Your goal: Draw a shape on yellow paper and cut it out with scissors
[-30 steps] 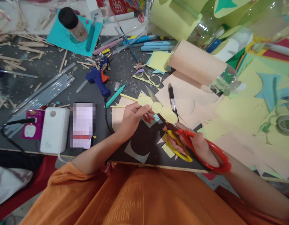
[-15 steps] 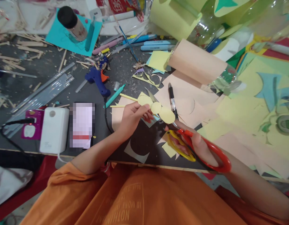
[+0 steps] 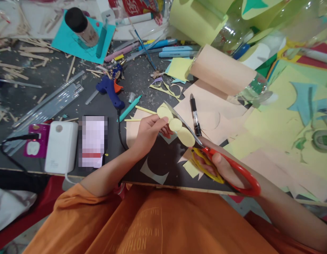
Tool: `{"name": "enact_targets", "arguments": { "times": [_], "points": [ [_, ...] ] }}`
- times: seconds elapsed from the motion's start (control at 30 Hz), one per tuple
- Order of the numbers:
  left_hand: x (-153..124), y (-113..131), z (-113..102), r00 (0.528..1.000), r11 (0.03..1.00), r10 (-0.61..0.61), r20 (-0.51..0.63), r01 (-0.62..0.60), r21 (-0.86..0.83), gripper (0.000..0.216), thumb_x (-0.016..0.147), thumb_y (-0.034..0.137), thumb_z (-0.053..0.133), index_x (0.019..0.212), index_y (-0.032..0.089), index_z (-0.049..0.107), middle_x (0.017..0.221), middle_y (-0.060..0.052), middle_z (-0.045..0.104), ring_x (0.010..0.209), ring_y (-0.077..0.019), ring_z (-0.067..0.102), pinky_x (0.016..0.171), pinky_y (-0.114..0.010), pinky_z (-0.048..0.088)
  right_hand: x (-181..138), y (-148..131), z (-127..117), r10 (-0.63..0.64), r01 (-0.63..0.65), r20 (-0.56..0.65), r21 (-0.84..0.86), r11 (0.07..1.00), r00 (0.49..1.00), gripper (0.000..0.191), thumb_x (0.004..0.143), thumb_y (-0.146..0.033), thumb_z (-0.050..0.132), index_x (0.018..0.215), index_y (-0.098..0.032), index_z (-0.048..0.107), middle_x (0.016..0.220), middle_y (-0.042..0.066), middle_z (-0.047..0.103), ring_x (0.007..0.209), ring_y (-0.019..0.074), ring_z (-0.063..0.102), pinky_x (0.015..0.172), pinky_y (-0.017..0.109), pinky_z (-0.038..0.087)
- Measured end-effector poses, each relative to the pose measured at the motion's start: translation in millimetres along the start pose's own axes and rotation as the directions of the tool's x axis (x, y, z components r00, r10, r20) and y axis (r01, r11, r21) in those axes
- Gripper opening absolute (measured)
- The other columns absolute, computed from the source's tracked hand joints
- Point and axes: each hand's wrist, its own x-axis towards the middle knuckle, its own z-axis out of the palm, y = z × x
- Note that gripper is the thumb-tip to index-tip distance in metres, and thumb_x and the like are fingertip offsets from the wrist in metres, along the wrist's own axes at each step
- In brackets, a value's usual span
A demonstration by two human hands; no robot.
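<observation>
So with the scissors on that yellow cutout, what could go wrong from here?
The scissors blades run right beside the left hand fingertips pinching the yellow cutout, so a nick seems possible. The cutout's rounded lobes join at narrow necks, so a stray snip might sever one. The black pen could get bumped.

You hold a pale yellow paper cutout (image 3: 176,124), a chain of three rounded lobes, slanting down to the right above the dark table edge. Your scissors (image 3: 206,155), with one yellow and one red handle loop, lay their steel blades along its upper edge.
</observation>
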Motion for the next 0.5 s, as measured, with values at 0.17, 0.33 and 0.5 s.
{"name": "enact_targets", "arguments": {
  "times": [0.17, 0.33, 0.5],
  "points": [
    [-0.3, -0.7, 0.0, 1.000, 1.000, -0.012, -0.018, 0.013, 0.014, 0.025, 0.074, 0.034, 0.060, 0.055, 0.017, 0.056, 0.049, 0.001, 0.061, 0.046, -0.0111, 0.059, 0.051, -0.023, 0.049, -2.2, -0.8, 0.1, -0.018, 0.018, -0.004, -0.013, 1.000, 1.000, 0.067, 0.079, -0.081, 0.036, 0.107, -0.021, 0.048, 0.074, -0.002, 0.040, 0.052, 0.0086, 0.027, 0.041, 0.025, 0.024],
    [0.8, -3.1, -0.9, 0.999, 0.999, -0.031, -0.030, 0.031, -0.010, 0.025, 0.075, 0.033, 0.061, 0.057, 0.017, 0.057, 0.049, 0.002, 0.060, 0.047, -0.0119, 0.061, 0.051, -0.024, 0.050, -6.1, 0.9, 3.6, -0.027, 0.022, 0.035, 0.129, 0.991, 0.999, 0.072, 0.075, -0.086, 0.034, 0.112, -0.026, 0.048, 0.068, -0.003, 0.034, 0.053, 0.0107, 0.023, 0.045, 0.028, 0.021],
    [0.6, -4.2, -1.2, 1.000, 0.999, -0.021, 0.005, 0.021, -0.034, 0.027, 0.071, 0.035, 0.065, 0.054, 0.016, 0.058, 0.049, 0.002, 0.062, 0.045, -0.0114, 0.060, 0.048, -0.022, 0.048, -6.0, 8.6, 2.6, -0.074, 0.068, 0.046, 0.132, 0.989, 0.996, 0.074, 0.078, -0.084, 0.030, 0.117, -0.024, 0.047, 0.070, -0.003, 0.034, 0.055, 0.0108, 0.024, 0.047, 0.028, 0.021]
  ]
}}
